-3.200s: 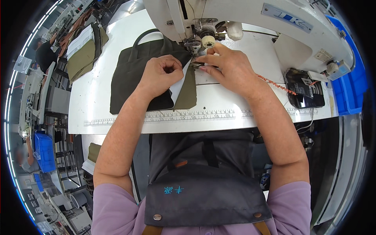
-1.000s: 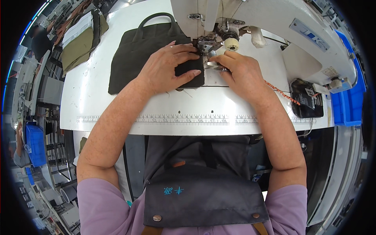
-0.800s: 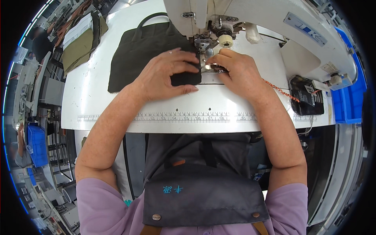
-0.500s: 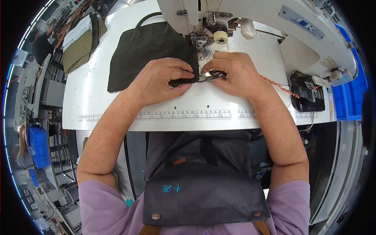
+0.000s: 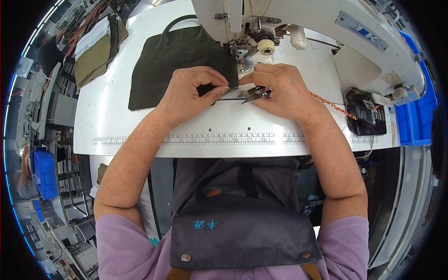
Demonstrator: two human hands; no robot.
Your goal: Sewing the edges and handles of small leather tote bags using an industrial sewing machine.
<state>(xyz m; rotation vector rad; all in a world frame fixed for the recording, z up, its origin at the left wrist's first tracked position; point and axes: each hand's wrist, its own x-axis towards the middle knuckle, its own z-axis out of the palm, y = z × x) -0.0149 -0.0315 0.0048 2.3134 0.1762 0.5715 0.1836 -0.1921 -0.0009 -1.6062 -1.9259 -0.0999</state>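
A dark green fabric panel (image 5: 182, 56) with a loop handle lies on the white sewing table, left of the machine's needle area (image 5: 242, 56). At its right edge, near the lower corner, my left hand (image 5: 189, 91) is closed in a pinch, thumb against fingertips; it seems to grip the fabric's edge, though the fingers cover most of it. My right hand (image 5: 282, 88) is closed around small thread snips (image 5: 254, 95). Their metal blades point left toward the pinched edge and stand apart. Both hands are just in front of the presser foot.
The sewing machine's white arm (image 5: 322, 28) spans the upper right. A printed ruler (image 5: 210, 139) runs along the table's front edge. An orange coiled cord (image 5: 333, 105) reaches a dark tray-like pad (image 5: 366, 122). Folded fabric pieces (image 5: 95, 58) sit at upper left; a blue bin (image 5: 415, 119) stands at right.
The snips' blades have parted and tilt downward. My left fingers have shifted from a dark strip to a fingertip pinch, drawing slightly back from the blades.
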